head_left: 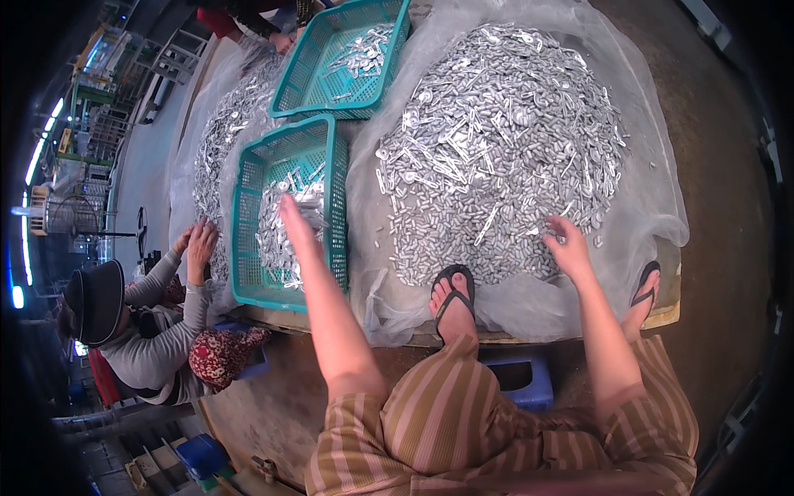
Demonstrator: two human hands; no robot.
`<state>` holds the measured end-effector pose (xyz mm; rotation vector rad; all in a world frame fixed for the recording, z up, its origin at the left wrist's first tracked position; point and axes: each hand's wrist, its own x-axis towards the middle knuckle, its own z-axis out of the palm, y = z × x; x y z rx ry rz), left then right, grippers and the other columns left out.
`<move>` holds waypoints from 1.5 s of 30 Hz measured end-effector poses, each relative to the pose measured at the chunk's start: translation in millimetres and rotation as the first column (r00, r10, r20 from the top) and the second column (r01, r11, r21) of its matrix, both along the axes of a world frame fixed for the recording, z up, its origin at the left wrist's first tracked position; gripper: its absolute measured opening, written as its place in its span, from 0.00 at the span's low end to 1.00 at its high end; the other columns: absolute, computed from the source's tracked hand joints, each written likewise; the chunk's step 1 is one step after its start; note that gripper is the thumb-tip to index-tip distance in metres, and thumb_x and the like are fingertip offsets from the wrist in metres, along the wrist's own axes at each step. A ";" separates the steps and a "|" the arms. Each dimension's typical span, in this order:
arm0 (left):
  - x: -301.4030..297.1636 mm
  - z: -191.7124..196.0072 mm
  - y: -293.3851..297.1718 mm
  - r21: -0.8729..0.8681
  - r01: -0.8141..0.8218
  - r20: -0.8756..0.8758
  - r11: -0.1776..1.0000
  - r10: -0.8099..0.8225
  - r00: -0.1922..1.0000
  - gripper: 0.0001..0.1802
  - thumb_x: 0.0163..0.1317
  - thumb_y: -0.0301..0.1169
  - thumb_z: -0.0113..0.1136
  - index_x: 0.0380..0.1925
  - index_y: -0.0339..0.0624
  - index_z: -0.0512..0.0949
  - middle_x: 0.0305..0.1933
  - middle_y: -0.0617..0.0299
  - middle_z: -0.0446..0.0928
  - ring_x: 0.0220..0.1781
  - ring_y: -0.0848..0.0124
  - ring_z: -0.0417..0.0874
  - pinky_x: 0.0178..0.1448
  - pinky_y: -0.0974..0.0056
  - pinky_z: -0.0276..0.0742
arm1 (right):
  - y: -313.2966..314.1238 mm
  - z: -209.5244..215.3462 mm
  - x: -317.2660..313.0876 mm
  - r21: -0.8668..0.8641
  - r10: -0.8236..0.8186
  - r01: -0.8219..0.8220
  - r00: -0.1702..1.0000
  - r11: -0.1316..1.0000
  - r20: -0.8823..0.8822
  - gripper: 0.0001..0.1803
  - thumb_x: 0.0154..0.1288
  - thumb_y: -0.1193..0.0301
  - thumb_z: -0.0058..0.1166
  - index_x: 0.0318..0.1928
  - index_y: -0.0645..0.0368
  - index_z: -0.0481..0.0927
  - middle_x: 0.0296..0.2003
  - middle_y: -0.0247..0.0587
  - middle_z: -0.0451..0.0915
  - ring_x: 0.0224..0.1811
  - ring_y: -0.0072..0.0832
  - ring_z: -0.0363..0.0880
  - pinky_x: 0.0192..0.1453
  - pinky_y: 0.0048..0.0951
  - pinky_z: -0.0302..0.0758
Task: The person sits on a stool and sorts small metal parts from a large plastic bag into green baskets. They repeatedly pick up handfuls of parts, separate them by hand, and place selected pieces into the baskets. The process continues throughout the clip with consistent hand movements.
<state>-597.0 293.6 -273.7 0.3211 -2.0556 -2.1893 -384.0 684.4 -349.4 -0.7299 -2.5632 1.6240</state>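
Note:
A big heap of small silver metal parts (504, 132) lies on clear plastic sheeting in front of me. My right hand (566, 244) rests on the heap's near edge, fingers curled among the parts; whether it holds any I cannot tell. My left hand (294, 219) reaches over the near teal plastic basket (246, 223), which is partly filled with the same silver parts. Its fingers point into the basket and look together. My foot in a black sandal (452, 302) rests on the platform edge between my arms.
A second teal basket (298, 83) with a few parts stands farther back. Another heap of parts (219, 140) lies to the left. A person in a grey top and dark hat (124, 322) sits at left with both hands at that heap. A blue stool (521, 380) is under me.

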 end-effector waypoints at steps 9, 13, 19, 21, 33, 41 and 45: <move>-61.9 -12.4 150.6 -0.830 0.321 0.038 0.456 -0.529 0.848 0.30 0.46 0.39 0.65 0.51 0.41 0.71 0.56 0.47 0.68 0.59 0.55 0.68 0.62 0.58 0.63 | 9.3 14.7 -85.5 0.575 0.091 -0.081 0.996 0.814 0.012 0.42 0.44 0.69 0.63 0.62 0.40 0.59 0.65 0.47 0.50 0.67 0.49 0.47 0.61 0.57 0.57; -66.3 -27.1 259.4 -0.906 0.420 0.285 0.061 -0.646 0.708 0.47 0.34 0.39 0.70 0.60 0.63 0.61 0.66 0.51 0.55 0.66 0.54 0.59 0.65 0.55 0.61 | 16.0 57.5 -146.8 0.567 0.057 -0.170 0.976 0.806 0.211 0.45 0.44 0.70 0.63 0.63 0.33 0.56 0.65 0.50 0.49 0.68 0.50 0.44 0.63 0.56 0.57; -55.3 -36.5 280.9 -0.872 0.444 0.448 -0.208 -0.705 0.550 0.45 0.32 0.38 0.70 0.57 0.63 0.62 0.56 0.51 0.64 0.57 0.46 0.64 0.59 0.52 0.68 | 25.9 22.7 -133.4 0.539 0.212 -0.315 0.946 0.782 0.245 0.42 0.42 0.71 0.63 0.60 0.40 0.60 0.62 0.50 0.53 0.68 0.50 0.44 0.62 0.56 0.59; -39.9 -49.3 271.4 -0.887 0.361 0.441 -0.289 -0.761 0.476 0.44 0.32 0.37 0.70 0.55 0.62 0.63 0.51 0.52 0.66 0.53 0.49 0.66 0.55 0.53 0.70 | 24.9 10.1 -111.6 0.533 0.258 -0.332 0.943 0.778 0.210 0.40 0.42 0.71 0.63 0.59 0.42 0.61 0.61 0.49 0.55 0.68 0.50 0.44 0.61 0.57 0.60; 62.8 -63.7 156.1 -0.870 0.426 0.452 -0.247 -0.745 0.491 0.33 0.34 0.31 0.70 0.47 0.50 0.71 0.44 0.57 0.69 0.50 0.54 0.68 0.52 0.58 0.72 | -48.7 1.9 -14.7 0.569 0.365 -0.410 0.910 0.713 0.199 0.14 0.44 0.68 0.58 0.36 0.55 0.78 0.57 0.48 0.61 0.68 0.47 0.45 0.65 0.64 0.42; 73.5 -66.3 78.4 -0.698 0.714 0.560 0.048 -0.586 0.586 0.26 0.40 0.31 0.67 0.45 0.48 0.75 0.46 0.55 0.75 0.49 0.56 0.76 0.52 0.58 0.72 | -76.5 -6.8 -28.5 0.594 0.200 -0.108 0.976 0.797 -0.090 0.07 0.45 0.69 0.58 0.25 0.57 0.77 0.38 0.42 0.70 0.50 0.41 0.64 0.59 0.48 0.55; 39.9 -80.3 91.0 -0.785 0.594 0.417 0.175 -0.560 0.716 0.23 0.44 0.28 0.63 0.46 0.46 0.75 0.51 0.55 0.73 0.51 0.57 0.75 0.55 0.58 0.71 | -79.2 -13.7 -66.9 0.639 0.137 -0.084 0.990 0.765 -0.034 0.17 0.48 0.62 0.61 0.35 0.60 0.75 0.37 0.44 0.71 0.44 0.40 0.68 0.50 0.40 0.65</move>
